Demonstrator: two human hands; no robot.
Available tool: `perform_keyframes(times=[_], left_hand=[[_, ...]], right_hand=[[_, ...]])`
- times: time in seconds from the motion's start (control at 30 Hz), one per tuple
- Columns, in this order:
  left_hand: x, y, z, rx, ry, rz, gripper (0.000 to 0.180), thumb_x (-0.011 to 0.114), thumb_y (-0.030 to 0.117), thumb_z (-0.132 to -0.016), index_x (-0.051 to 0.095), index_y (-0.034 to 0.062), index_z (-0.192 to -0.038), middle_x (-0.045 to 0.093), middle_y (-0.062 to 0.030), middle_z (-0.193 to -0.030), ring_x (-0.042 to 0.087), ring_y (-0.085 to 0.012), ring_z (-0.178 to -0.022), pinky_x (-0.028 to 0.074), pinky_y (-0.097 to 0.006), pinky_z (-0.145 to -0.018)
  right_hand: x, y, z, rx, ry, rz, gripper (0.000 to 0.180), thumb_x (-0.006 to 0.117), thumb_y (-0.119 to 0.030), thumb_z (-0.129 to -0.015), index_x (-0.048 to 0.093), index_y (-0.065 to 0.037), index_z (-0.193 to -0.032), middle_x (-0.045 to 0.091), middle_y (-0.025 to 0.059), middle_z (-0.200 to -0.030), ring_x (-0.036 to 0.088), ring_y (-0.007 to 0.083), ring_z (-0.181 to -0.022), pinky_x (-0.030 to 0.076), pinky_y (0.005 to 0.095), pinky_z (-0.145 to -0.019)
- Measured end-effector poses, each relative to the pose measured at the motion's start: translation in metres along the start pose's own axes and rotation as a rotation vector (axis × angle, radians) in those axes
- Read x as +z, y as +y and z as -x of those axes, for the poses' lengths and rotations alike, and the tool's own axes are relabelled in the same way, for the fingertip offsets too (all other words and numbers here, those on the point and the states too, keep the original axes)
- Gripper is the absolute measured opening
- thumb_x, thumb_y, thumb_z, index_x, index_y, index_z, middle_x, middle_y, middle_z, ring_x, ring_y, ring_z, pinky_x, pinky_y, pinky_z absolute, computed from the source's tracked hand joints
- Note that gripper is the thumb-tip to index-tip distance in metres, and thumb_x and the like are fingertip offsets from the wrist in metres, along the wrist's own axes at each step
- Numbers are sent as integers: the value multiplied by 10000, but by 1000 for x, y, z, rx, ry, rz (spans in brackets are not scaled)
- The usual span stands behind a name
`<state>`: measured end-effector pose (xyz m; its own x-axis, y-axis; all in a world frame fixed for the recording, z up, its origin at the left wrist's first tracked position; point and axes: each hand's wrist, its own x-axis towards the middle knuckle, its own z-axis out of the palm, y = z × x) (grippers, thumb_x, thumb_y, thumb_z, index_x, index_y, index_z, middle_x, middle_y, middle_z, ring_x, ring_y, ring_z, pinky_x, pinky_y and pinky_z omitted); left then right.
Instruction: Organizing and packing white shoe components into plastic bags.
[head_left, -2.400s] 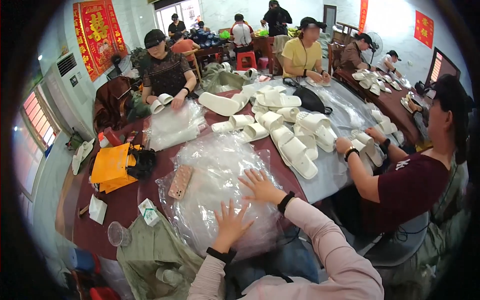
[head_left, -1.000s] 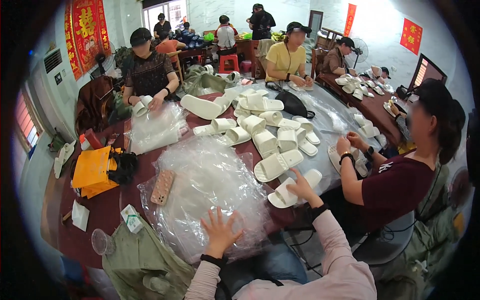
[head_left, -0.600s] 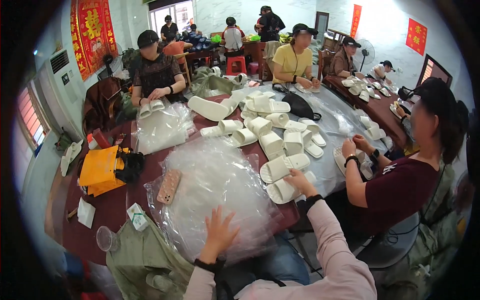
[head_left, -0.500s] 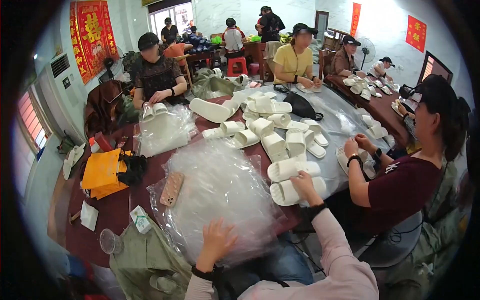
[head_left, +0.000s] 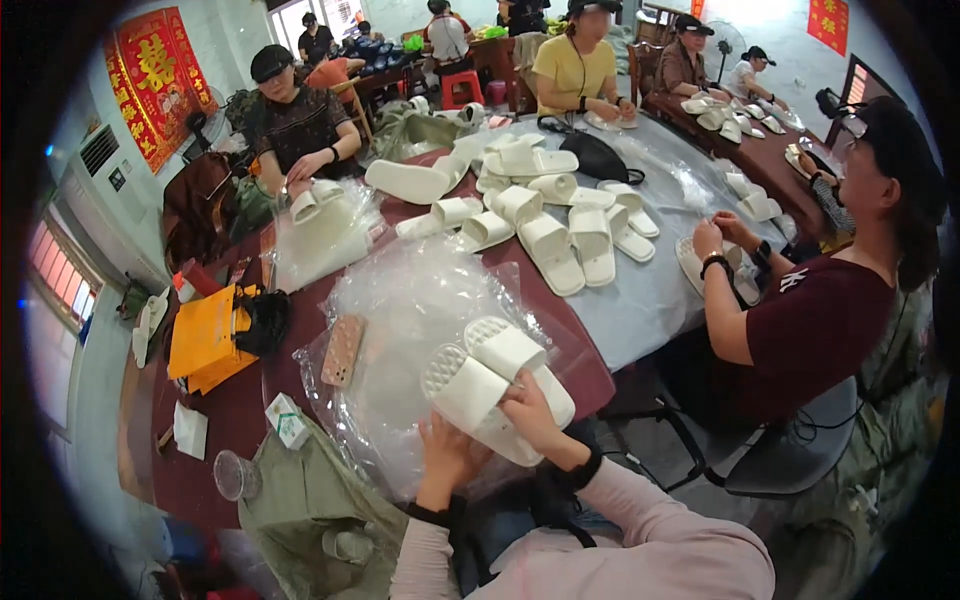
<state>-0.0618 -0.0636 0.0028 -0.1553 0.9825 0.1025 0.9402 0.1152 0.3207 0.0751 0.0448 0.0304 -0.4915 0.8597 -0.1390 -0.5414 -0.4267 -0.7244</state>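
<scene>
My right hand (head_left: 532, 410) grips a pair of white slide slippers (head_left: 468, 392) at the inner sides of their straps. The pair is tilted above a stack of clear plastic bags (head_left: 385, 300), textured toe ends pointing away from me. Close to the left slipper's lower side is my left hand (head_left: 452, 455), fingers apart; whether it touches the sole I cannot tell. On the left of the bags lies a phone in a pink patterned case (head_left: 343, 350).
A heap of white slippers (head_left: 550, 215) and a black face mask (head_left: 600, 158) lie farther back. On the left are orange bags (head_left: 205, 335), a small box (head_left: 288, 420) and a clear cup (head_left: 236, 478). A co-worker in dark red (head_left: 815, 310) sits at right; others work around the tables.
My right hand has brought the pair of slippers from the table's right side leftward over the plastic bags. My left hand has come closer to them. The view has shifted slightly.
</scene>
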Motion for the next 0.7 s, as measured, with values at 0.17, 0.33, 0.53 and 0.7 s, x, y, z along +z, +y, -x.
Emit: perform_keyframes(times=[0.17,0.33,0.53,0.7], left_hand=[[4,-5,3,12,-107,-145,677,659,533,-738,526,202,-1314,368,-186,-1421,218,-433,-1348,170,-688,-1025],[2,-3,10,9,-99,-139,662,641,533,-761,519,198,-1319,378,-208,-1405,237,-448,-1336,168,-680,-1032],[4,-7,2,-12,-104,-104,601,621,518,-791,526,219,-1305,317,-209,-1442,261,-452,-1323,176,-678,-1026],[0,-5,-5,13,-135,-95,599,597,524,-812,506,212,-1316,294,-191,-1463,262,-449,-1324,187,-674,-1024]], right_hand=[[-14,20,-26,-104,82,1044,236,558,-115,-820,553,5,-1023,672,167,-886,658,280,-802,498,373,-654],[-6,25,-35,-175,164,1335,214,632,-205,-745,626,-1,-811,649,200,-782,635,352,-733,483,422,-654],[-31,10,-39,-327,280,979,184,605,-144,-741,642,33,-775,611,164,-631,581,230,-557,444,350,-544],[-41,-59,28,-298,77,629,229,661,-89,-820,686,27,-1015,697,33,-893,608,83,-791,488,238,-678]])
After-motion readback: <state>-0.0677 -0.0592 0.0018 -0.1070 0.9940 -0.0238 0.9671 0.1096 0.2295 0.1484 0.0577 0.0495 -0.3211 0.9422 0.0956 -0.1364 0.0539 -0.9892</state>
